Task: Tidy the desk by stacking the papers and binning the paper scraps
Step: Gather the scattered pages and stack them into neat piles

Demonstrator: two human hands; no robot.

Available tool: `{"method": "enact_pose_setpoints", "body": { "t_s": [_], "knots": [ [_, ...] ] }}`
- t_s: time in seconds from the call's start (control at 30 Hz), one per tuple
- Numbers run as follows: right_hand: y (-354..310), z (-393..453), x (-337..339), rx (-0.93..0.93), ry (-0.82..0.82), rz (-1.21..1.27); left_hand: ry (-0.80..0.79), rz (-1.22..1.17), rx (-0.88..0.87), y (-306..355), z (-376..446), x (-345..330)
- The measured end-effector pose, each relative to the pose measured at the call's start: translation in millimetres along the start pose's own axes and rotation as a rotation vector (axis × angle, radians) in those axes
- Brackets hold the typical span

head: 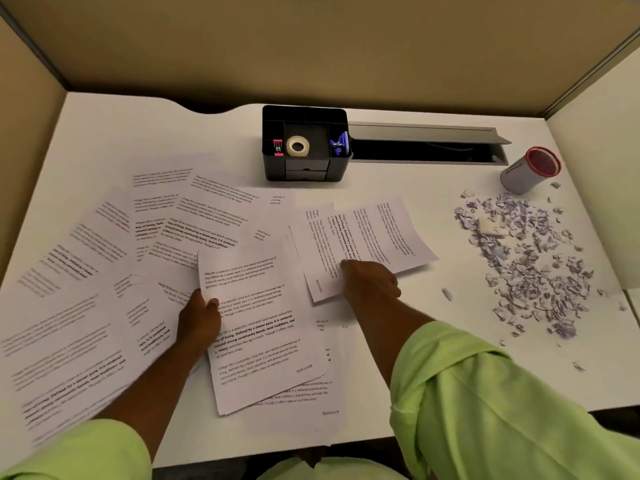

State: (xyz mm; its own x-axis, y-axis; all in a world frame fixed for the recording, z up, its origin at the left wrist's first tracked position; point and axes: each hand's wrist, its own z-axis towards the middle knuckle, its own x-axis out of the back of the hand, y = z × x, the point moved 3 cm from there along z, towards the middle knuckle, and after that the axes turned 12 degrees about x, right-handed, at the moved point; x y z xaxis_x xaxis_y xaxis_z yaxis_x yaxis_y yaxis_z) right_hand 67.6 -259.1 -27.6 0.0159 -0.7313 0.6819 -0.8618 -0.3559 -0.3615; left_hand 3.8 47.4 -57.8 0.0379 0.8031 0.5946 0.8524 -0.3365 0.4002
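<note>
Several printed sheets [86, 271] lie fanned across the left and middle of the white desk [433, 358]. My left hand [199, 322] grips the left edge of a small stack of sheets [259, 327] near the front middle, thumb on top. My right hand [370, 285] holds the near edge of a couple of turned sheets [374, 233] right of the stack. A heap of paper scraps [530, 258] covers the right side of the desk. A small grey bin with a red rim [530, 169] lies tipped behind the scraps.
A black desk organiser [306, 143] with a tape roll stands at the back middle. An open cable tray [426, 147] runs to its right. Beige partition walls [311, 46] enclose the desk on three sides. Stray scraps [446, 294] lie near the front right.
</note>
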Motion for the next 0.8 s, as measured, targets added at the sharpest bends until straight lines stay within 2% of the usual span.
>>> {"method": "enact_pose_setpoints", "body": {
  "t_s": [0.03,0.13,0.17,0.33,0.47,0.6,0.8],
  "knots": [
    [1.7,9.5,-2.1,-0.016,0.073,-0.038,0.000,0.000,-0.001,-0.7,1.2,-0.2],
    [-0.2,11.6,-8.8,-0.074,0.152,-0.036,-0.001,0.007,-0.007,-1.3,1.6,0.6],
    [0.0,10.5,-7.8,-0.042,0.181,-0.026,-0.002,0.014,-0.016,-1.4,1.6,1.1],
    [6.3,19.9,-3.1,0.097,0.164,-0.107,0.000,0.031,-0.038,-1.1,2.3,2.0],
    [6.8,24.6,-7.8,0.186,0.137,-0.080,0.008,0.034,-0.045,-2.2,3.1,2.4],
    [13.7,33.1,-3.5,0.238,0.118,0.203,0.003,0.032,-0.054,-2.4,2.6,2.7],
    [32.9,45.5,41.7,0.330,0.100,0.624,-0.034,-0.009,-0.037,-2.0,3.1,5.0]
  ]
}}
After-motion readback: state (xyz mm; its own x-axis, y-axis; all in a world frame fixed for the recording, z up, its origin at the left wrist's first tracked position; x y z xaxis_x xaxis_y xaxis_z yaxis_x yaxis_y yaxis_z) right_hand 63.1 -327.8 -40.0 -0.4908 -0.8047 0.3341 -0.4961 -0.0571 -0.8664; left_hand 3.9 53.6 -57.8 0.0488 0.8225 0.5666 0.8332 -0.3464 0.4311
